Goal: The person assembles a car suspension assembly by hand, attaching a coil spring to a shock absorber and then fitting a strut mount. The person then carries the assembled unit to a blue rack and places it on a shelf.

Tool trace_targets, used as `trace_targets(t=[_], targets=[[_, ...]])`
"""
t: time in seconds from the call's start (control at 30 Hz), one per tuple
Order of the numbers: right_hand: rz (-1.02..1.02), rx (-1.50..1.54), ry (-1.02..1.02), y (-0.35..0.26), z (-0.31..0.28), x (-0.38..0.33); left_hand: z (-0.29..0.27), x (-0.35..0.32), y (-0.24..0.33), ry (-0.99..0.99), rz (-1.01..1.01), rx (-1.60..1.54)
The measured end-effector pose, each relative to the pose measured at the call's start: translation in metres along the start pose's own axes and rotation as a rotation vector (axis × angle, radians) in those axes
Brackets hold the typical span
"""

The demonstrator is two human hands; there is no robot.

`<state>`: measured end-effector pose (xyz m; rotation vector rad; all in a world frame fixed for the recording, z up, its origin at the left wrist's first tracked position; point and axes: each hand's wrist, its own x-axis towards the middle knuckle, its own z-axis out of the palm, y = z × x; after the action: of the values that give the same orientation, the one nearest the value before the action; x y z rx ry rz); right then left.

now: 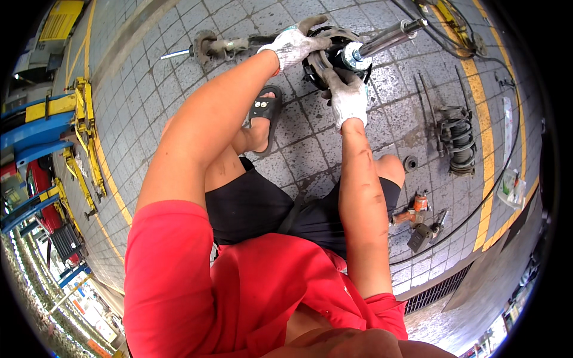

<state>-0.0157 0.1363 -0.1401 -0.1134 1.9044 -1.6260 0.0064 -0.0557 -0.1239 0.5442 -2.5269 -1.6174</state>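
**Round black part (pixel 309 76) at the base of a shiny tube (pixel 388 37)**

Both hands wear pale gloves and meet at the round black part, just above the tiled floor (pixel 298 134). The right hand (pixel 347 98) grips its near edge, fingers curled onto the rim. The left hand (pixel 298 45) lies against its left side, thumb and forefinger spread; whether it clamps hard cannot be told. The shiny tube slants away beyond the right hand, with a bright collar (pixel 358 55) just past those fingertips. A flanged shaft (pixel 206 46) extends to the left of the left hand, which hides whether it joins the part.

Handling this well probably calls for even pressure from both sides, so the part does not tilt. The long tube could swing or roll, so a steady right hand seems wise, with fingertips clear of any gap at the rim.

As for writing, none can be read near the hands. Well to the right of the right hand, past a coil spring (pixel 459 143), a clear packet (pixel 512 190) bears reddish marks too small to make out.
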Motion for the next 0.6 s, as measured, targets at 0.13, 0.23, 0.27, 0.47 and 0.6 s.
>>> trace_targets(t=[0.13,0.23,0.27,0.47,0.6], targets=[[0.019,0.1,-0.007,0.003,0.004,0.0,0.002,0.002,-0.013,0.059,-0.069,-0.031],[0.02,0.061,0.011,0.001,0.002,-0.001,0.0,0.002,0.002,-0.072,-0.22,-0.145],[0.022,0.04,0.017,0.0,0.001,-0.001,-0.001,0.001,0.009,-0.143,-0.28,-0.185],[-0.078,-0.234,0.088,0.012,0.007,0.004,-0.011,-0.001,-0.002,-0.17,-0.294,-0.153],[-0.12,-0.525,0.152,-0.001,0.003,-0.002,-0.005,0.001,-0.002,-0.157,-0.306,-0.149]])
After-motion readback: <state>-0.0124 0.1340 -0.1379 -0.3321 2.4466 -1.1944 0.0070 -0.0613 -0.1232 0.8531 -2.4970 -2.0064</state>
